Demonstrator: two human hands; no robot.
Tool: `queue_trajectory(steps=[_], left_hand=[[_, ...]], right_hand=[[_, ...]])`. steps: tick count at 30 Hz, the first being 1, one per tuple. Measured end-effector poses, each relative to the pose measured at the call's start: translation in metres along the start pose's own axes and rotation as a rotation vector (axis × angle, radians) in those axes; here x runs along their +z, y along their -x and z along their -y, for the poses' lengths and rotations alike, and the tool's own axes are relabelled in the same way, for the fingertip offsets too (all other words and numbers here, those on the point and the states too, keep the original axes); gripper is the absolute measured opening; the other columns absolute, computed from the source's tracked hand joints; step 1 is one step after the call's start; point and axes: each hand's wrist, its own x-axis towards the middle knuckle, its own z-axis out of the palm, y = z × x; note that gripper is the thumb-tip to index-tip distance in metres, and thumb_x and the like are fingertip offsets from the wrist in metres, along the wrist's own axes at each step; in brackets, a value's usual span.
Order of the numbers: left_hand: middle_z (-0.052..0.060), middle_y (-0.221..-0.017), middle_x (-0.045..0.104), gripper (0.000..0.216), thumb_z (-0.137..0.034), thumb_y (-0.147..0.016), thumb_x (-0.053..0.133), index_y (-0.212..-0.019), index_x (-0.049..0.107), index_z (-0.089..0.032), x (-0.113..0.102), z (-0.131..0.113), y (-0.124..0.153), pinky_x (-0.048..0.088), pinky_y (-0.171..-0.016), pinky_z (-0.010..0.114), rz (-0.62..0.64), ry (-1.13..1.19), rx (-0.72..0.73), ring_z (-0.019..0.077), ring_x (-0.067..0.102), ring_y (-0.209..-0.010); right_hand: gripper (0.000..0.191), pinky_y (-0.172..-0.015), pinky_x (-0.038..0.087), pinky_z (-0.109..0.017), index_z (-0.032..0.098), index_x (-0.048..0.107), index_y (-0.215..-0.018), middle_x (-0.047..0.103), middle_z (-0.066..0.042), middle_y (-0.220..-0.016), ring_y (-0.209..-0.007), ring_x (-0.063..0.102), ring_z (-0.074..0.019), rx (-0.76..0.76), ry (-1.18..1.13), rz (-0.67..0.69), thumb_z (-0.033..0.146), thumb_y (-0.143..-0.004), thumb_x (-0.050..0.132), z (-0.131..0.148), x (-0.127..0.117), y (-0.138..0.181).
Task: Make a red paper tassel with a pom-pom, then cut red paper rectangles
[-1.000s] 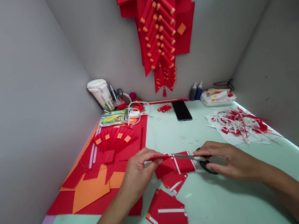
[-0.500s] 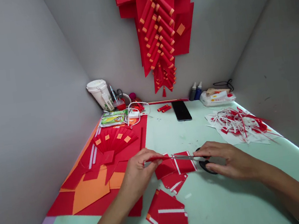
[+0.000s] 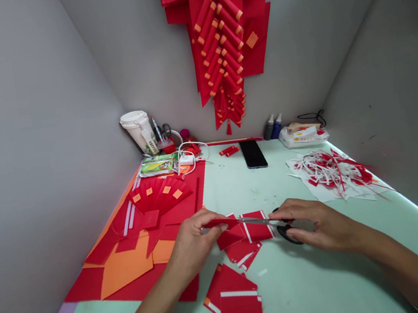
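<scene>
My left hand (image 3: pixel 194 241) pinches a small red paper piece (image 3: pixel 223 222) just above the pale green table (image 3: pixel 324 274). My right hand (image 3: pixel 314 224) grips black-handled scissors (image 3: pixel 267 220), whose blades point left and meet the edge of that paper. Under the blades lie more red paper pieces with white strips (image 3: pixel 255 233). A stack of similar red pieces (image 3: pixel 235 299) sits nearer to me.
Red and orange paper sheets (image 3: pixel 130 259) cover the table's left side, with a fan of red strips (image 3: pixel 158 195). Paper scraps (image 3: pixel 330 174) lie at right. A phone (image 3: pixel 253 154), glue bottles (image 3: pixel 273 127), a white cup (image 3: pixel 140 130) and a cable stand at the back. Red paper firecrackers (image 3: pixel 221 47) hang on the wall.
Almost nothing differs: both hands stay in place with paper and scissors, and the view has shifted very slightly.
</scene>
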Motion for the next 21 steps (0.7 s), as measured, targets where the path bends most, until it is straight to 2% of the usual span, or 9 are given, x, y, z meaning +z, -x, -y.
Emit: queue_trajectory(steps=[21], left_hand=[[0.005,-0.085,0.064,0.016,-0.029,-0.08,0.061,-0.083,0.072,-0.018,-0.0003,0.0008,-0.0001,0.044,-0.075,0.029,0.036,-0.017,-0.039,0.0198,0.06,-0.083]], right_hand=[[0.047,-0.079,0.05,-0.03,0.031,0.059,-0.127,0.065,-0.005,-0.102,-0.09,0.062,-0.0175,-0.016,0.016,-0.013,0.011,-0.085,0.055,-0.0005,0.0028,-0.0005]])
